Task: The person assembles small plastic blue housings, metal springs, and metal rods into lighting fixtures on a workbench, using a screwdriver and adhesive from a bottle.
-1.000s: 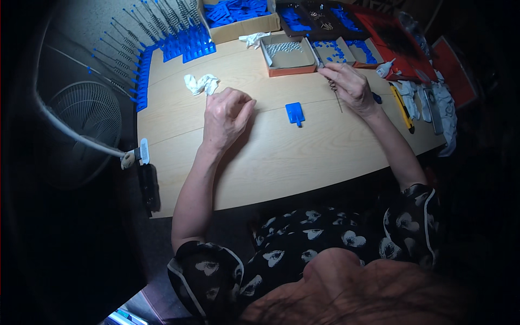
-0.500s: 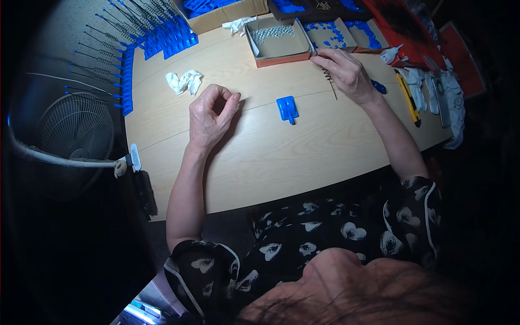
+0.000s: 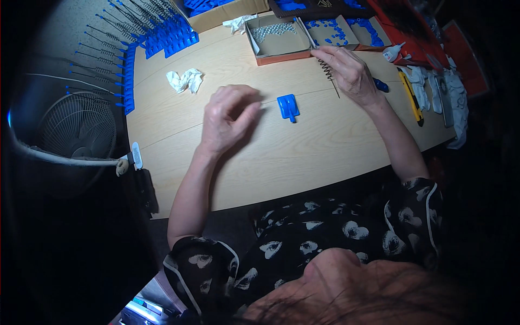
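Observation:
My right hand [image 3: 346,73] is at the front edge of an open box, its fingertips pinched on the upper end of a thin dark wire with a coil spring [image 3: 326,70]. The wire hangs down over the tabletop, and its top is hidden by my fingers. My left hand [image 3: 230,119] hovers over the table with fingers curved and thumb apart; nothing shows in it, though the fingertips are slightly blurred. Between my hands lies a small blue plastic piece [image 3: 288,106] with a short stem.
The box [image 3: 284,57] holds small silvery beads; boxes of blue parts [image 3: 327,35] adjoin it. Blue stands [image 3: 128,81] with upright spring wires line the left edge. Crumpled tissue [image 3: 185,81], a yellow cutter [image 3: 411,97], a small white bottle [image 3: 392,52] and a fan [image 3: 78,127] surround the workspace.
My left hand has moved right toward the blue piece, and its fingers have loosened from a ring shape. My right hand stays near the box with the spring wire.

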